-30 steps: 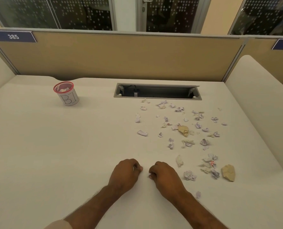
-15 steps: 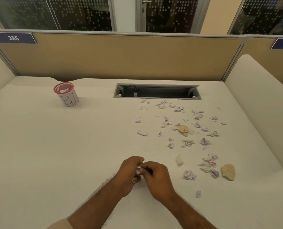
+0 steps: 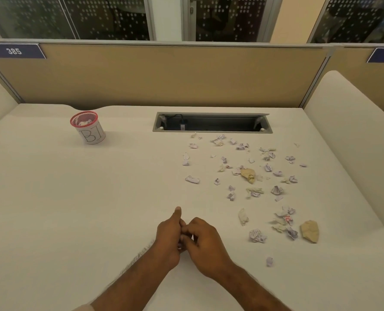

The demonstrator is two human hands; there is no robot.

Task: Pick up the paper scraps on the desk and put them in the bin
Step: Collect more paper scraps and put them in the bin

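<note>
Near the front of the white desk [image 3: 74, 198] my two hands meet. My left hand [image 3: 167, 240] is curled round small paper scraps [image 3: 179, 246], thumb sticking up. My right hand [image 3: 205, 244] has its fingertips curled in against the left palm, pinching at those scraps, which are mostly hidden. The bin [image 3: 93, 135], a small white cup with a red rim marked "BI", stands at the far left with paper inside. Several crumpled white scraps [image 3: 192, 179] and two tan ones [image 3: 248, 175] [image 3: 310, 231] lie scattered to the right of my hands.
An open cable slot [image 3: 212, 123] is sunk into the desk at the back centre. A tan divider panel [image 3: 164, 75] closes the far edge. White padded side walls [image 3: 348, 142] border the desk on both sides.
My hands left the desk surface and came together. The left hand has turned thumb-up and closed round the scraps, with the right fingers pushed into it.
</note>
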